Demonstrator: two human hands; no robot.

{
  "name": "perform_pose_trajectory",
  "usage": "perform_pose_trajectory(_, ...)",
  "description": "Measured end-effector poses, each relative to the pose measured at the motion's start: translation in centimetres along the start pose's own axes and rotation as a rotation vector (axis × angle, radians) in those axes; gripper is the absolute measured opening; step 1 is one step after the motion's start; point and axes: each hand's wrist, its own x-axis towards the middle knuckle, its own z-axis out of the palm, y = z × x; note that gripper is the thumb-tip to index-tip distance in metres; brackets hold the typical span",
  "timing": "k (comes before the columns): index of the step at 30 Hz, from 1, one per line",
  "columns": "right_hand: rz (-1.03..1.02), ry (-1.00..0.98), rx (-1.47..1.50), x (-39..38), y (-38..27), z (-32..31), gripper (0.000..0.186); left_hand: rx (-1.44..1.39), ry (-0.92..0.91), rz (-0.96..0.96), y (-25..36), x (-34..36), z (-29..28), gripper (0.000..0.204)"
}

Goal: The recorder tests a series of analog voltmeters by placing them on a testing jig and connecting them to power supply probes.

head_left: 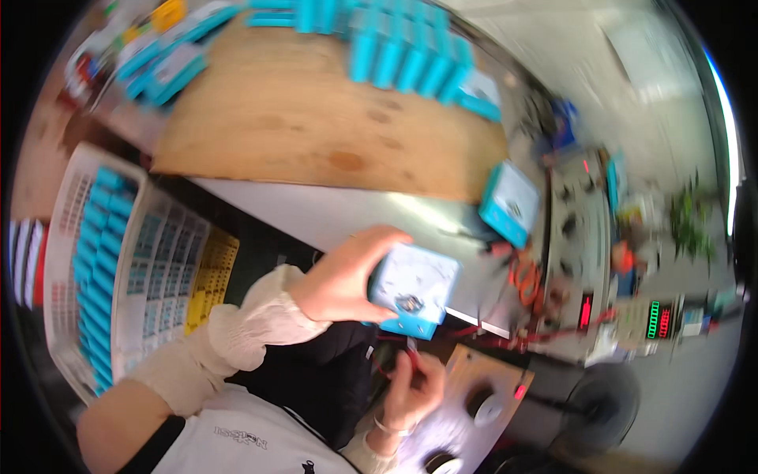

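The left hand (341, 278) grips a blue battery pack (414, 290) by one edge while the right hand (416, 387) pinches a red probe (411, 353) beneath, so the pack could tip and slip.

Left forearm: covered by a cream, gathered oversleeve (237, 332) with elasticated puffs — one band near the wrist, a second further up toward the elbow. Fabric appears soft and crinkled. Left hand (343, 276) is bare; no glove, no ring discernible.

Right hand (414, 387) is bare; a thin, pale bangle (392, 429) encircles the wrist. A short edge of cream cuff shows below it.

Torso: white short-sleeved top (237, 438) with small dark lettering across the chest — partly blurred. A black garment or apron (316, 383) lies over the lap.
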Motion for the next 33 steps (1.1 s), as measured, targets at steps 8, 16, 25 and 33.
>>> perform_pose_trajectory(8, 0.214, -0.136, 0.326, -7.6, -2.7, 5.6, 0.008, 0.066, 0.297, 0.060, 0.2, -6.9, -3.6, 0.086)
perform_pose_trajectory(16, -0.028, -0.127, 0.239, -5.2, -6.7, 8.6, 0.012, -0.011, 1.083, -0.043, 4.4, -12.9, -16.4, 0.091)
perform_pose_trajectory(25, -0.347, -0.486, -0.060, -6.5, -9.0, 12.1, 0.017, 0.048, 0.942, -0.136, 3.5, -14.9, -10.4, 0.091)
perform_pose_trajectory(33, -0.111, -0.409, -0.069, -4.6, -4.7, 8.1, 0.016, 1.126, 1.220, -0.211, 3.4, -26.2, -29.8, 0.064)
